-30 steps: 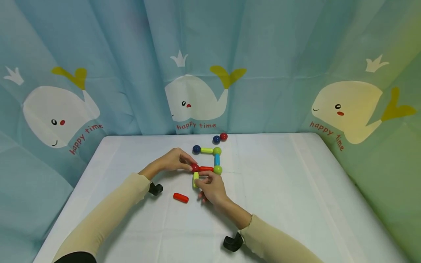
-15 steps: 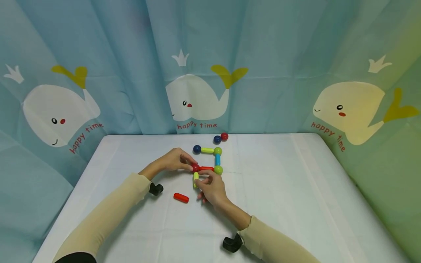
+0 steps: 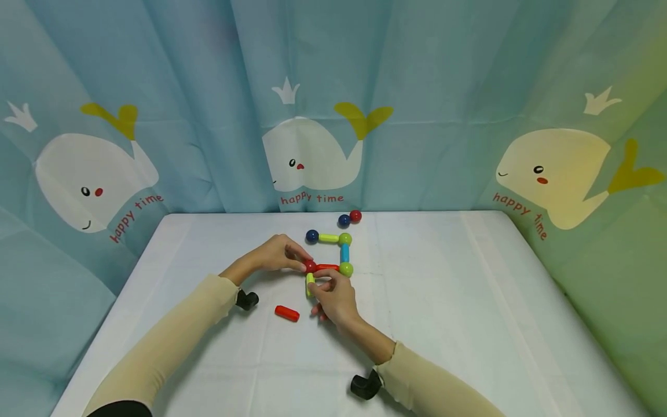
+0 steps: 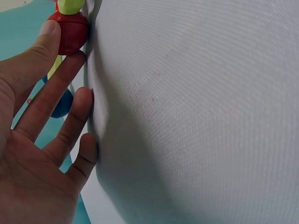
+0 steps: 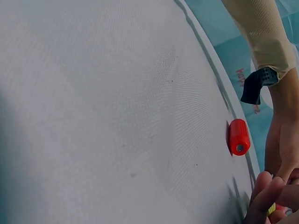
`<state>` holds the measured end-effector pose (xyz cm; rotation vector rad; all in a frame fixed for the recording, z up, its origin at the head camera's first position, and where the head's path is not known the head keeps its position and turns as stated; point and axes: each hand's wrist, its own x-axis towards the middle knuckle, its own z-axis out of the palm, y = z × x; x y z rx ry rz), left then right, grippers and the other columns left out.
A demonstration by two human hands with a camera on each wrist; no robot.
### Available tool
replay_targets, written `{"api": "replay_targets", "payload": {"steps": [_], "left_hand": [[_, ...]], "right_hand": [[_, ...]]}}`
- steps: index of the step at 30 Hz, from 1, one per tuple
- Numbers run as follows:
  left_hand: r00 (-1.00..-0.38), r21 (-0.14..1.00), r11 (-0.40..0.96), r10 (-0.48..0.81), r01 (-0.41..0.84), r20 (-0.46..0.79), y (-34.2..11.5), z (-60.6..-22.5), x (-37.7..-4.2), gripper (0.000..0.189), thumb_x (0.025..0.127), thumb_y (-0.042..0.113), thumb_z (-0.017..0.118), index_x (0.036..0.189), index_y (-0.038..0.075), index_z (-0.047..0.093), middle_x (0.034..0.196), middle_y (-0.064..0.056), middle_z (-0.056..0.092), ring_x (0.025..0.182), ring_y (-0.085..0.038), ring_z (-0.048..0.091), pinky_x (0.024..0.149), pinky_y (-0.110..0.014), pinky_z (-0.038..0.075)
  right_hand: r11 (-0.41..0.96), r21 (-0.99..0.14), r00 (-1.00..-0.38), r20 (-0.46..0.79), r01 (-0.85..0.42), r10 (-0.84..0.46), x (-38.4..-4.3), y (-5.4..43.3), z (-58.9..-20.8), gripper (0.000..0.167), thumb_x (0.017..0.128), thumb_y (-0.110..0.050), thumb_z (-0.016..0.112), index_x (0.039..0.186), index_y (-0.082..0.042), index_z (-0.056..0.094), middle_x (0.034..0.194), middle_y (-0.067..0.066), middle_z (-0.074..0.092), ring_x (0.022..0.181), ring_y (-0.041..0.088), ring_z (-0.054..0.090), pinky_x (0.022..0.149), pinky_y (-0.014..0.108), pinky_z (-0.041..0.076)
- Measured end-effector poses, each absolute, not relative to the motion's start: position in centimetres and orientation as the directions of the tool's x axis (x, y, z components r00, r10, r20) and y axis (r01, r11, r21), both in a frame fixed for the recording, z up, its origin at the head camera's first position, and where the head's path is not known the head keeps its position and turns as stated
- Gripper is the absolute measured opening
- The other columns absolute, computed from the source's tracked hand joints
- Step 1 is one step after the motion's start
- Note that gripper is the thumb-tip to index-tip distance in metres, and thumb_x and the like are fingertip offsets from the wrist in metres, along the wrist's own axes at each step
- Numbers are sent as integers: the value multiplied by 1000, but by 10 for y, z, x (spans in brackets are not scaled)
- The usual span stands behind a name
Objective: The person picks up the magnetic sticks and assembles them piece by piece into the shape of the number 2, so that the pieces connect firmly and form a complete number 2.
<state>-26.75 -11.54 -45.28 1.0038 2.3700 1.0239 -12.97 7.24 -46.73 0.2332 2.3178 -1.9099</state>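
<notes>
My left hand (image 3: 276,253) pinches a red ball (image 4: 74,32) between thumb and fingers, its other fingers spread along the cloth in the left wrist view. With thumb and forefinger my right hand (image 3: 337,298) grips a yellow-green rod (image 3: 310,285), whose far end meets or nearly meets that ball. From the ball a red rod (image 3: 327,267) runs right to a green ball (image 3: 346,269). A blue rod (image 3: 345,253) leads back to another green ball (image 3: 345,238), then a second yellow-green rod (image 3: 328,238) joins it to a dark blue ball (image 3: 311,236).
A loose red rod (image 3: 287,314) lies in front of the hands, its metal end showing in the right wrist view. Behind the shape, a dark blue ball (image 3: 344,220) and a red ball (image 3: 355,216) touch near the back edge of the white table (image 3: 469,301).
Almost nothing differs. The right hand and its wrist have shifted very slightly to the left; the left hand and the pieces stay as they were.
</notes>
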Motion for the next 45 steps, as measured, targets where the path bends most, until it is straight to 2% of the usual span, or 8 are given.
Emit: {"api": "replay_targets", "payload": {"steps": [7,12,15,23,32,39,45], "left_hand": [[-683,742,484,729,463,-49,-116,-453,-267,28,88,15,82,116,12,80,107,1,78,88,-10,68,79,-26,54],[-686,744,481,726,464,-41,-116,-454,-267,28,88,15,83,115,12,80,106,2,78,88,-11,68,81,-27,55],[-684,747,477,728,462,-42,-115,-455,-267,28,88,16,83,115,13,80,106,3,78,89,-10,69,84,-29,56],[-683,743,489,728,457,-59,-116,-456,-269,28,88,18,83,116,14,80,107,2,78,92,-11,69,87,-30,56],[-681,744,489,730,455,-63,-117,-455,-269,29,89,18,82,117,14,80,107,2,78,92,-10,69,87,-29,56],[-670,748,474,740,464,-53,-118,-456,-269,29,89,17,82,118,13,79,107,1,78,92,-10,69,87,-29,56],[-680,736,495,730,462,-64,-117,-454,-267,29,90,17,81,119,13,79,107,2,78,89,-12,67,84,-28,55]], "right_hand": [[174,-965,-980,-196,196,22,-130,73,-468,29,95,-14,74,122,-8,65,83,13,67,45,17,64,39,23,46],[171,-971,-984,-176,170,-21,-130,76,-469,31,96,-16,74,124,-7,64,85,14,67,47,19,66,40,26,48],[215,-966,-985,-158,141,-65,-129,81,-469,34,96,-18,74,127,-8,62,86,14,69,47,21,66,41,28,51],[416,-909,-983,-50,-29,-177,-126,94,-466,44,94,-22,78,133,-14,59,95,8,70,50,20,66,47,32,54],[514,-829,-954,70,-219,-293,-126,111,-460,43,93,-17,78,131,-8,61,98,8,70,53,14,64,48,27,53],[557,-713,-888,209,-426,-411,-160,137,-441,33,95,-14,75,126,-5,67,100,8,74,60,13,59,57,25,52],[631,-629,-890,287,-454,-354,-219,171,-423,31,96,-14,74,125,-4,69,103,10,73,59,18,57,57,28,50]]}}
